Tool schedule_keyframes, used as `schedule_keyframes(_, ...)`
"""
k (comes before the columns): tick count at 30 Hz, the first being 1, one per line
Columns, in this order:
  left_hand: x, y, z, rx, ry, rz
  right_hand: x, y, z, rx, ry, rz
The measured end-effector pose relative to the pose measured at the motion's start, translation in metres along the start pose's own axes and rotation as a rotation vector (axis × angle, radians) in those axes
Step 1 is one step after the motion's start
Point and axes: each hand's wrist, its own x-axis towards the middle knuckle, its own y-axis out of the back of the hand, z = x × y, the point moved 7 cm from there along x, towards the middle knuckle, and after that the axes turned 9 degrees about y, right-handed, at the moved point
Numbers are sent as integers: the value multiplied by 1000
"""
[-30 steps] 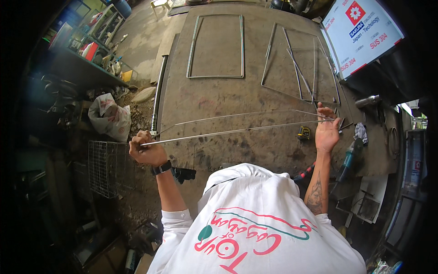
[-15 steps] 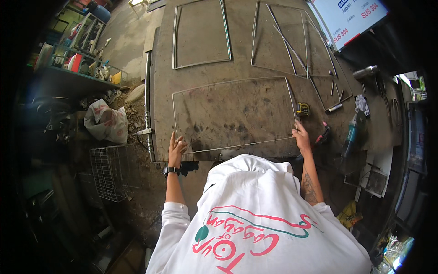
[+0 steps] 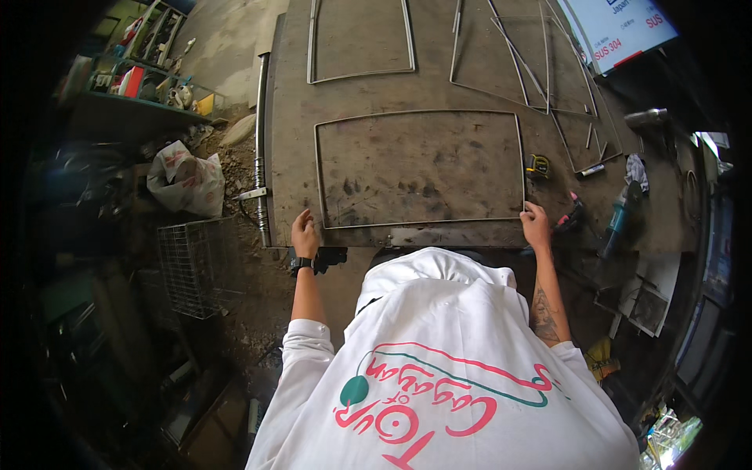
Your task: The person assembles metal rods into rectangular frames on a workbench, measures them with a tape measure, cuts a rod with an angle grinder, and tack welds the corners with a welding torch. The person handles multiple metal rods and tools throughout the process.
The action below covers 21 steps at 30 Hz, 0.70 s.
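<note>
A thin metal rod frame [image 3: 421, 112], roughly rectangular, lies on the brown worktable close to its near edge. At its near right corner my right hand [image 3: 536, 226] has its fingertips pinched on the rod. My left hand [image 3: 305, 235] is just outside the near left corner, a little apart from the rod, with fingers loosely bent and nothing seen in them. A dark watch [image 3: 301, 263] is on my left wrist. Just right of the frame sits a yellow and black tape measure [image 3: 537, 165].
Another rod frame [image 3: 360, 76] lies farther back, with several crossed rods and frames [image 3: 501, 103] to its right. A teal angle grinder [image 3: 616, 229], a pink-handled tool [image 3: 570, 213] and a rag [image 3: 636, 171] are at right. A metal pipe [image 3: 260, 168] runs along the left table edge.
The rod frame's near side has come down onto the table. My left hand has come off its left corner, while my right hand stays at the right corner. The view has shifted slightly.
</note>
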Motion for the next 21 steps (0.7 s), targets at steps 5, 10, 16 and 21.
schedule_keyframes(5,-33,-24,9,281,-77,-14,-10,-7,14,-111,55,50)
schedule_keyframes(10,-31,-30,4,231,-4,-2,-4,5,20,-97,27,-44)
schedule_keyframes(16,-44,-26,7,191,-33,230,76,59,-8,-239,91,164)
schedule_keyframes(21,-88,-106,68,71,-122,-80,137,40,-20,-302,203,-133)
